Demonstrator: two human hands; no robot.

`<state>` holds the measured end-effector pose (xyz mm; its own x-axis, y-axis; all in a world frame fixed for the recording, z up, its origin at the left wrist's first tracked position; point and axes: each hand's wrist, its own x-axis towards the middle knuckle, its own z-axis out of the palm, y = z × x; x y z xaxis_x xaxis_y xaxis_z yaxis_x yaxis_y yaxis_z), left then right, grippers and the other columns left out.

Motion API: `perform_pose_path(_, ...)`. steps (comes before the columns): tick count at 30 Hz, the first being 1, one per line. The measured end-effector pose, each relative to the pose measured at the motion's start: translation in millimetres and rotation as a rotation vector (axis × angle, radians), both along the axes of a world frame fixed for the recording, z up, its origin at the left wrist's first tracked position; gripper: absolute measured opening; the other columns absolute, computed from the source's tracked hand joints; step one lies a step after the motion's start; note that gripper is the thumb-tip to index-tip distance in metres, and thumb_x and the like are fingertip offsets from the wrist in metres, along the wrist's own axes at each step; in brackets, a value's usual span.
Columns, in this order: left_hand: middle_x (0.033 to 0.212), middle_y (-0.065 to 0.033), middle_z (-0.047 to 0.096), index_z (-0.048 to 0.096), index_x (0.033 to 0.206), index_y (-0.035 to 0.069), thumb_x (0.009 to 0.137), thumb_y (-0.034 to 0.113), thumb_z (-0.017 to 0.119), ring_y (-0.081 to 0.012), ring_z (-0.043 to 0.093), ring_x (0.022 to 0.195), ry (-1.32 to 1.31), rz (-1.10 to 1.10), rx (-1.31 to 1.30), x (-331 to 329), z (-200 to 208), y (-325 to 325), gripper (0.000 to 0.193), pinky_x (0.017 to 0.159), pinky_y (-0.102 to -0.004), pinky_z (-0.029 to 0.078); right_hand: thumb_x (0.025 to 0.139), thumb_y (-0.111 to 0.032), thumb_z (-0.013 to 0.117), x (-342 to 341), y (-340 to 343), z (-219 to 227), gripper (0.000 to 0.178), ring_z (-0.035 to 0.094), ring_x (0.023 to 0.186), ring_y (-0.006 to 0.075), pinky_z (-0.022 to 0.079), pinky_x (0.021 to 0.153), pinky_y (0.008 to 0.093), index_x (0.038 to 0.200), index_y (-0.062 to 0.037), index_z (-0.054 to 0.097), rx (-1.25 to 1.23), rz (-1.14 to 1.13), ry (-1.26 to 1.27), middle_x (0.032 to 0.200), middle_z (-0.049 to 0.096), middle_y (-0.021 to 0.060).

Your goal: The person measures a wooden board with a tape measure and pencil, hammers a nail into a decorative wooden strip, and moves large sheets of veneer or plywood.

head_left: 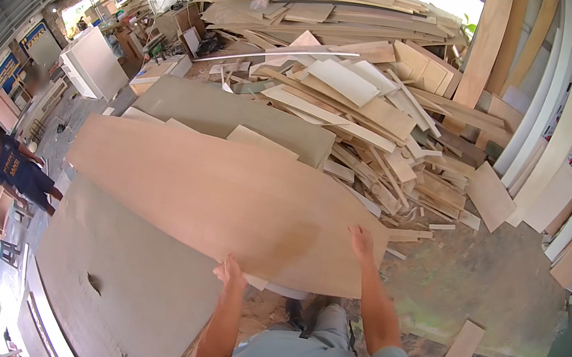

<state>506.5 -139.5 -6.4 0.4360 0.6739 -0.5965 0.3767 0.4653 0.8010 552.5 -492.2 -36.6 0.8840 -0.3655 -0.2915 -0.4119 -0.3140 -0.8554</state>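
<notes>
Touching one tan panel [202,183]: one left hand [231,271] clasping its near edge, one right hand [362,243] unclenched atop

A long, broad wooden sheet [200,194], thin, smooth and pinkish tan, stretches from the far left to the near right, its wide face upward. A darker patch marks its near right part. How fully its underside rests on anything is hard to tell.
</notes>
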Motion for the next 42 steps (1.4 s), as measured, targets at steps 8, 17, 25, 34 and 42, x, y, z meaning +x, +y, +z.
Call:
perform_pose_path(8, 0.121, -0.0207, 0.042, 0.038, 0.117, -0.006, 0.078, 0.005, 0.064, -0.0297, 0.056, 0.098, -0.002, 0.191, 0.025, -2.2, 9.9, -25.1, 0.049, 0.075, -0.0411, 0.056, 0.089, -0.059, 0.032, 182.7, 15.4, 40.2, 0.069, 0.038, 0.128, 0.0373, 0.021, 0.109, 0.0491, 0.123, -0.0046, 0.057, -0.246, 0.427, 0.081, 0.13, 0.052, 0.0201)
perform_pose_path(17, 0.131, -0.0152, 0.044, 0.028, 0.139, 0.005, 0.077, 0.021, 0.065, -0.029, 0.044, 0.118, 0.237, 0.012, 0.234, -9.0, -2.9, -26.6, 0.074, 0.091, -0.0462, 0.039, 0.087, -0.065, 0.037, 273.9, 41.1, -21.0, 0.079, 0.026, 0.138, 0.0335, 0.013, 0.114, 0.0471, 0.135, -0.002, 0.046, 0.048, 0.752, 0.387, 0.143, 0.039, 0.0176)
perform_pose_path(25, 0.108, -0.0139, 0.056, 0.039, 0.131, -0.003, 0.072, 0.016, 0.072, -0.0215, 0.053, 0.095, 0.152, 0.248, 0.155, -9.2, 9.0, -41.5, 0.07, 0.075, -0.0362, 0.044, 0.087, -0.068, 0.035, 262.9, 45.7, -15.5, 0.084, 0.014, 0.142, 0.0276, 0.011, 0.116, 0.0432, 0.146, -0.0088, 0.028, 0.405, 0.877, 0.285, 0.154, 0.017, 0.0101)
perform_pose_path(34, 0.084, -0.0083, 0.051, 0.05, 0.109, -0.002, 0.07, 0.015, 0.072, -0.0154, 0.046, 0.061, 0.241, 0.275, 0.169, 10.8, 38.8, -51.3, 0.048, 0.051, -0.0334, 0.038, 0.08, -0.071, 0.046, 210.5, 35.3, -12.2, 0.084, 0.053, 0.109, 0.042, 0.04, 0.095, 0.0463, 0.108, 0.0057, 0.062, -0.182, 0.533, 0.046, 0.11, 0.06, 0.0274)
perform_pose_path(42, 0.082, -0.0055, 0.054, 0.053, 0.102, 0.004, 0.076, 0.028, 0.067, -0.018, 0.052, 0.072, 0.089, 0.238, -0.05, -16.4, -0.5, -32.5, 0.038, 0.064, -0.0364, 0.039, 0.072, -0.071, 0.057, 214.2, 7.9, 95.4, 0.075, 0.062, 0.086, 0.0379, 0.047, 0.078, 0.0473, 0.082, 0.003, 0.07, -0.5, 0.42, -0.159, 0.085, 0.066, 0.0235)
